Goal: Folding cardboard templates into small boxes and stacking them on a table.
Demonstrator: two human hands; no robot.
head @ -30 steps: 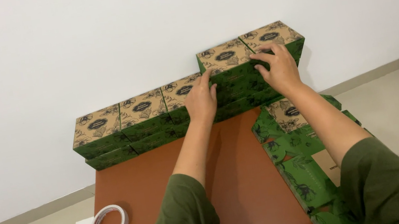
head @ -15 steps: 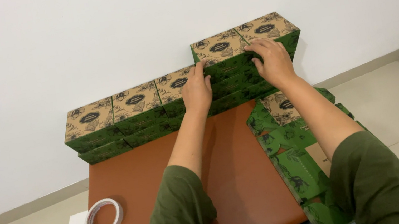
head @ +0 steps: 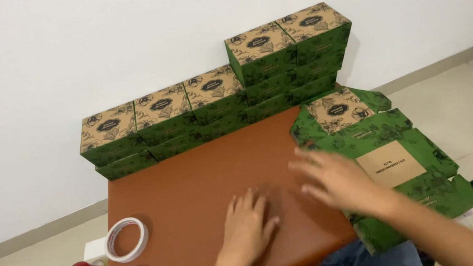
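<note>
Nearby, flat printed cardboard blank (head: 389,156), smooth brown table (head: 194,184)

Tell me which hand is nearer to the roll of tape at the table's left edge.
Left. The left hand lies flat on the brown table, to the right of the roll of tape. The right hand is farther right, by the flat green box sheets.

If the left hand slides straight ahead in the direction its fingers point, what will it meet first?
The left hand lies flat on the brown table, fingers pointing toward the wall. The way looks free until the row of green boxes at the far edge, probably near its middle.
</note>
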